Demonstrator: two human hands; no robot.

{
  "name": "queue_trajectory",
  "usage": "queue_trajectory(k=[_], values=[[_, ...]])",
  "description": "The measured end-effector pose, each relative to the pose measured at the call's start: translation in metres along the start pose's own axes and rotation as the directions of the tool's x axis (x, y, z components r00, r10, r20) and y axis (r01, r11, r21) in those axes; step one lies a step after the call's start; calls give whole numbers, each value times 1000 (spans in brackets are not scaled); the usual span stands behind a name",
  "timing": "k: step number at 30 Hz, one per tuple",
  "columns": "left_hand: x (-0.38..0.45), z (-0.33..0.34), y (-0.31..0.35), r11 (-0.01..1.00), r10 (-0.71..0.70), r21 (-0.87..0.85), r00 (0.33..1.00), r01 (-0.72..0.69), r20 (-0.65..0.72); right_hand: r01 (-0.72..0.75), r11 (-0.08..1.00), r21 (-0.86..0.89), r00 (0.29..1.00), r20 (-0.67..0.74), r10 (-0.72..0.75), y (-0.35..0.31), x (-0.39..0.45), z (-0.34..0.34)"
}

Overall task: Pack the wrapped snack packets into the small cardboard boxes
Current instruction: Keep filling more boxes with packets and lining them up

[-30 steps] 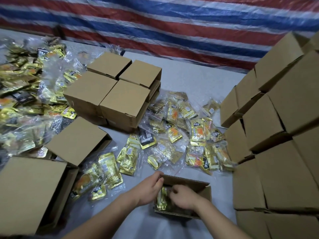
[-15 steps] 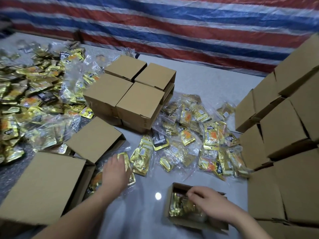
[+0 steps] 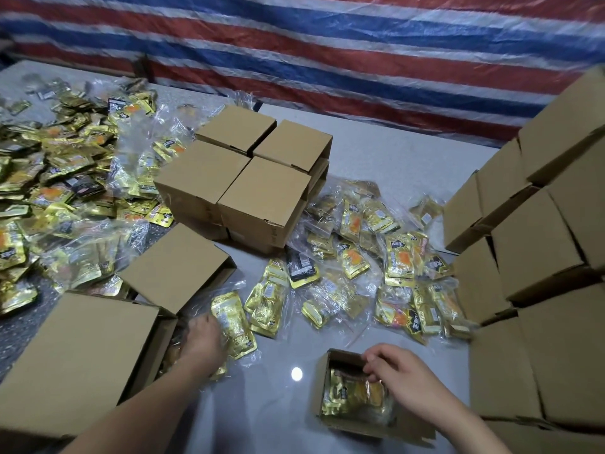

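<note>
A small open cardboard box (image 3: 324,381) sits on the grey table near the front, with gold snack packets (image 3: 353,396) inside it. My right hand (image 3: 397,371) rests over the box's far right part, fingers curled at its rim. My left hand (image 3: 203,339) lies on a clear-wrapped bundle of gold packets (image 3: 234,326) beside the open flaps of larger boxes at the left; its fingertips are hidden. More wrapped gold packets (image 3: 366,263) are spread across the middle of the table.
A block of closed small boxes (image 3: 235,181) stands in the centre. Stacks of closed boxes (image 3: 540,257) rise along the right. Two bigger boxes (image 3: 82,355) lie at the front left. A big heap of loose packets (image 3: 55,178) covers the far left. A striped tarp hangs behind.
My left hand left the small box and went left onto the wrapped bundle of packets. My right hand stayed at the small box.
</note>
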State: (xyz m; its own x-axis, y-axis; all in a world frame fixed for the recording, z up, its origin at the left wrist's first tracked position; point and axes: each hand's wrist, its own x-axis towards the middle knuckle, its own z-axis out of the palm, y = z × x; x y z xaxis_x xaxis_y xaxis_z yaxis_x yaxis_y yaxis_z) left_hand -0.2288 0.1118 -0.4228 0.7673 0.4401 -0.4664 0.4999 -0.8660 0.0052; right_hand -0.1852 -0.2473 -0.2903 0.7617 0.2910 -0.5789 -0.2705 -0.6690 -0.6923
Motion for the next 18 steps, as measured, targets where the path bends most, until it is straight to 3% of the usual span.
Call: queue_trajectory(k=[4,8,13,18], values=[[-6,10,-1,995,31,94,995,-22,-94,-11,1000,8,1000,-12,11,1,0,2],[-13,19,1,998,58,-29,992,-62,-116,-21,1000,14,1000,-20,22,2,0,4],[-21,12,2,997,80,16,985,-78,-156,-28,999,35,999,-33,29,1,-1,1],[-24,-6,13,975,132,-131,946,-178,-297,-14,996,89,999,-29,17,-4,-1,5]])
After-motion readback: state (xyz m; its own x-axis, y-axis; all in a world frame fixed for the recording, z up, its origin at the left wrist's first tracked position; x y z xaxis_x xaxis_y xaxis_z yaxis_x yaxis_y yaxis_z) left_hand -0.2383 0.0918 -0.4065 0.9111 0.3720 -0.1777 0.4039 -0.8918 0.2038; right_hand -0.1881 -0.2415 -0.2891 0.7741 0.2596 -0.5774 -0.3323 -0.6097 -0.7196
